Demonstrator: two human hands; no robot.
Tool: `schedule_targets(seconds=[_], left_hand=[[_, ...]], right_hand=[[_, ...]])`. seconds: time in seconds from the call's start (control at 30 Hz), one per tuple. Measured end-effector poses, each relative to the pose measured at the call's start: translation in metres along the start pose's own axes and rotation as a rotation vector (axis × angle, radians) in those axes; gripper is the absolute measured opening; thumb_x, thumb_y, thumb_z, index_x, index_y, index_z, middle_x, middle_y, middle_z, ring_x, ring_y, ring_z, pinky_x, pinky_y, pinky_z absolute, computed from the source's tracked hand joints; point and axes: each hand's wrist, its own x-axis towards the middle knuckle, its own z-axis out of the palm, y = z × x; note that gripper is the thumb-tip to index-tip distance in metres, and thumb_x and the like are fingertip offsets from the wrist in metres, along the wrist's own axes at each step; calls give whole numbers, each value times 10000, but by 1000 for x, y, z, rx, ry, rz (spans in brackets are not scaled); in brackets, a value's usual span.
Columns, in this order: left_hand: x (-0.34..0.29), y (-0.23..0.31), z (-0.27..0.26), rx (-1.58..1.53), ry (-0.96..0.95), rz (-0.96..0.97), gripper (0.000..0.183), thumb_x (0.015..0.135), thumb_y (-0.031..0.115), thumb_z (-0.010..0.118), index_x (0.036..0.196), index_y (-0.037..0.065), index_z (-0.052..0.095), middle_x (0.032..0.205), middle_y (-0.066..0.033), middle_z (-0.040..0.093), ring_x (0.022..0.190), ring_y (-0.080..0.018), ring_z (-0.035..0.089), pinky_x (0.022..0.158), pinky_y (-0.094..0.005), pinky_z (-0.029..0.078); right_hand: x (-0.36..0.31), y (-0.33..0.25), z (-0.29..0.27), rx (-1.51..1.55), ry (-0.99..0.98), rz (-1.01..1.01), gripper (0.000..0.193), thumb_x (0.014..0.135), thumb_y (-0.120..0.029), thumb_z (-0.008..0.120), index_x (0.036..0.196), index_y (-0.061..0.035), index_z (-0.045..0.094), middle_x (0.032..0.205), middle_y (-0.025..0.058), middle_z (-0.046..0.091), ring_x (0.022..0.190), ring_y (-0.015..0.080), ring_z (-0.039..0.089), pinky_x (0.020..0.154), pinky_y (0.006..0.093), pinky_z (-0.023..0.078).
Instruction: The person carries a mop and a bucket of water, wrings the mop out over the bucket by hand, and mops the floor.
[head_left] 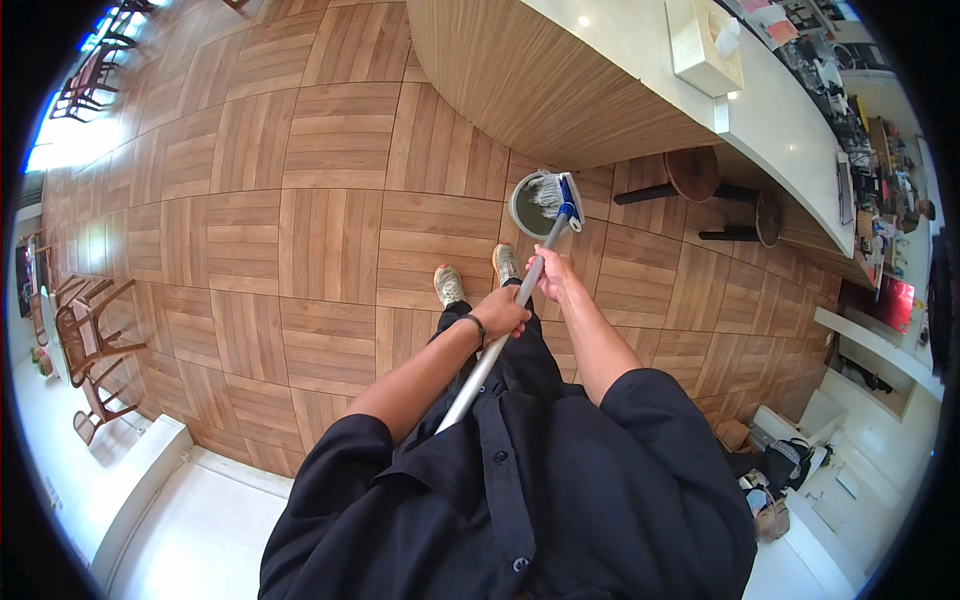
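Observation:
A mop with a pale grey pole (468,392) slants from my waist down to a bucket (516,212) on the floor. Its blue and white head rests at the bucket's right rim, and the white mop strands (545,192) hang inside over greyish water. My left hand (503,313), with a dark band at the wrist, is wrapped round the middle of the pole. Further down, my right hand (551,272) grips the same pole nearer the head. Both hands are closed on it, one above the other. My shoes stand just short of the bucket.
A wood-panelled counter (560,110) with a white top curves close behind the bucket. Dark round stools (692,175) stand under its overhang at the right. A tissue box (706,55) sits on the countertop. Wooden chairs (85,330) are at the far left, on wood-patterned floor (330,235).

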Motion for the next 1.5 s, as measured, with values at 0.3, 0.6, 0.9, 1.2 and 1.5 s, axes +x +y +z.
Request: schedule_targets(seconds=[0.3,0.6,0.9,1.2,1.5], left_hand=[[83,-36,-20,71,81,-105,164,798,18,568,949,-18,621,671,-64,586,565,-133,564,486,-271,476],[142,-40,-51,-117,122,-229,112,832,48,572,810,-50,620,678,-110,610,539,-179,572,473,-293,498],[216,-37,-45,-216,127,-390,138,936,111,460,921,6,547,670,-52,532,516,-132,481,421,-273,431],[277,-23,-15,-299,199,-502,81,926,115,469,885,50,494,730,-59,536,498,-131,456,410,-296,401],[309,-12,-19,-275,239,-486,217,898,94,477,747,-40,554,630,-115,530,492,-182,495,410,-309,396]], right_hand=[[-11,45,-21,-224,-142,179,345,934,-389,483,999,-65,581,872,76,633,761,187,599,709,332,469],[-115,59,-133,-391,164,5,383,935,-378,503,1137,-53,502,1019,117,651,870,183,630,706,300,458],[-143,136,-200,-892,301,87,387,900,-348,546,1039,12,579,912,192,644,858,260,629,753,357,484],[-126,97,-237,-973,336,138,489,880,-458,535,1039,1,593,979,218,624,921,350,610,810,413,467],[-112,90,-259,-907,273,195,502,881,-473,522,1061,-9,580,1004,223,624,945,363,604,823,427,464]])
